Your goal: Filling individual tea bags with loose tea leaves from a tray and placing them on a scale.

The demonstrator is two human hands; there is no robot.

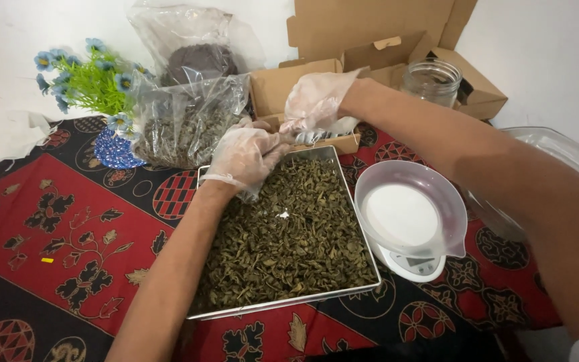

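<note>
A shallow metal tray (pixel 360 221) filled with dried green-brown leaves (pixel 283 234) lies on a red and black patterned cloth (pixel 68 221). Both my hands wear thin clear plastic gloves and meet above the tray's far edge. My left hand (pixel 246 157) has its fingers bunched together, pinching the end of a small pale striped pouch (pixel 319 135). My right hand (pixel 316 100) reaches down from above and grips the same pouch. Most of the pouch is hidden by the gloves.
A clear bowl (pixel 403 214) sits on a white kitchen scale (pixel 415 263) right of the tray. Behind stand open cardboard boxes (pixel 370 40), a glass jar (pixel 431 80), two plastic bags of dried material (pixel 185 124), and blue artificial flowers (pixel 95 80). A clear container (pixel 561 151) lies far right.
</note>
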